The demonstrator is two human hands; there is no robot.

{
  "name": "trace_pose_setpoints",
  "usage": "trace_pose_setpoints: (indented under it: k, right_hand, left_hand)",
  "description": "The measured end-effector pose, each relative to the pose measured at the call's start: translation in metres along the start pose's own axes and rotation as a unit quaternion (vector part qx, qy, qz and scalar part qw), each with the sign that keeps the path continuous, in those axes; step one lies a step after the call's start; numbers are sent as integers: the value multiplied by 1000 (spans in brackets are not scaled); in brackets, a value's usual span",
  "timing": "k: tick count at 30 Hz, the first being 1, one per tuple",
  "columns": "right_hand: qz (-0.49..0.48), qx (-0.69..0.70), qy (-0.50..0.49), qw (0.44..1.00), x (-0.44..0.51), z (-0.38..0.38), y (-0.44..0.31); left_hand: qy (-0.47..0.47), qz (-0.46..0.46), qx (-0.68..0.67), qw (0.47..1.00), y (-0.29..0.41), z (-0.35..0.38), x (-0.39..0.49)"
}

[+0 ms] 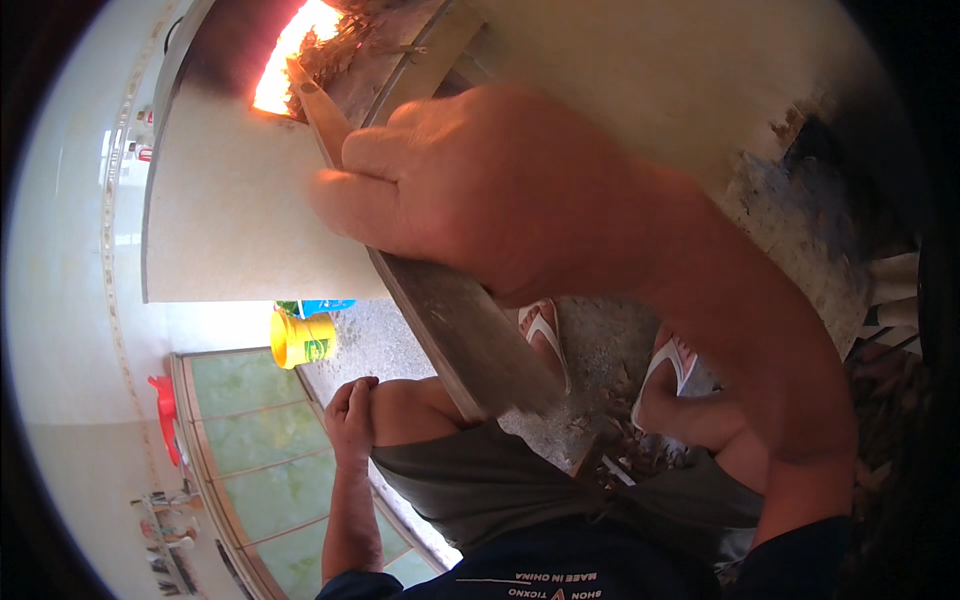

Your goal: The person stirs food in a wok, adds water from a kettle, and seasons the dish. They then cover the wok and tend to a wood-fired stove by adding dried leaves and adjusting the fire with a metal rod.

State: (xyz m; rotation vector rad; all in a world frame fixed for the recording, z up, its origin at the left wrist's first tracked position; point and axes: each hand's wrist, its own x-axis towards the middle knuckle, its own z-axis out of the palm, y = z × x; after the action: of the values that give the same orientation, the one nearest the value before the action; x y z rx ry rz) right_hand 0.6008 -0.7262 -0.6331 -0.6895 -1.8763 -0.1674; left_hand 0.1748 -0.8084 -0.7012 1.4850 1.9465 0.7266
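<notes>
A flat wooden board (457,322) is gripped by my right hand (465,187), whose fingers wrap over it. Its narrow far end points into the opening of a stove, against bright flames (292,60) and dry leaves or twigs (337,49) beside them. The broad near end slants down above my lap. My left hand (350,416) rests on my knee, away from the board, with nothing seen in it; its fingers lie bent together over the knee.
The pale stove wall (240,217) surrounds the fire opening. A yellow bucket (304,337) stands at left on the concrete floor. Dry leaves (615,465) and wood scraps lie near my feet in white flip-flops. A green tiled surface (262,435) is at lower left.
</notes>
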Motion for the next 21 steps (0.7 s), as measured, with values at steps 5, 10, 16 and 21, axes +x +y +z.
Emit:
trace_pose_setpoints:
  k: [5, 10, 16, 21]
  right_hand:
    - [35, 35, -57, 997, -14, 29, 20]
    - [26, 103, -12, 994, -10, 41, 28]
    - [24, 119, 52, 991, 17, 12, 0]
    - [59, 141, 86, 984, 28, -35, -43]
  left_hand:
    - [-9, 25, 44, 999, 9, 5, 0]
    - [-5, 35, 29, 999, 7, 6, -1]
    - [10, 37, 21, 999, 11, 9, -9]
    - [12, 105, 3, 994, 3, 19, -9]
